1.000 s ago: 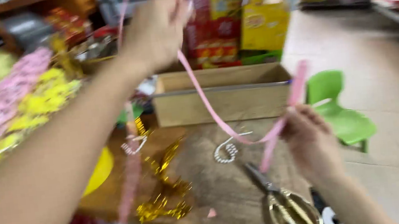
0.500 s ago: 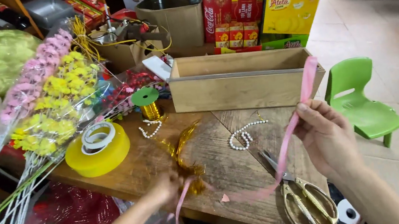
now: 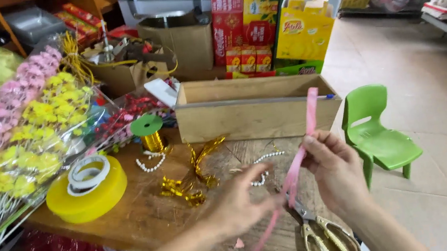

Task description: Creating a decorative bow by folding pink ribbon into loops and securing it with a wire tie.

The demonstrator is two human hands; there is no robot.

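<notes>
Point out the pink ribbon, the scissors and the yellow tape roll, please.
pink ribbon (image 3: 310,111), head view, on the upright strip above the fingers.
scissors (image 3: 326,240), head view, on the gold handles.
yellow tape roll (image 3: 108,189), head view, on its yellow side wall.

Was bright all over, with soft daylight from the open shop floor on the right. Had only faint shadows under the small green plastic chair. Looked a bit blurry on both hands and the thin pink ribbon. Bent slightly at the edges.
</notes>
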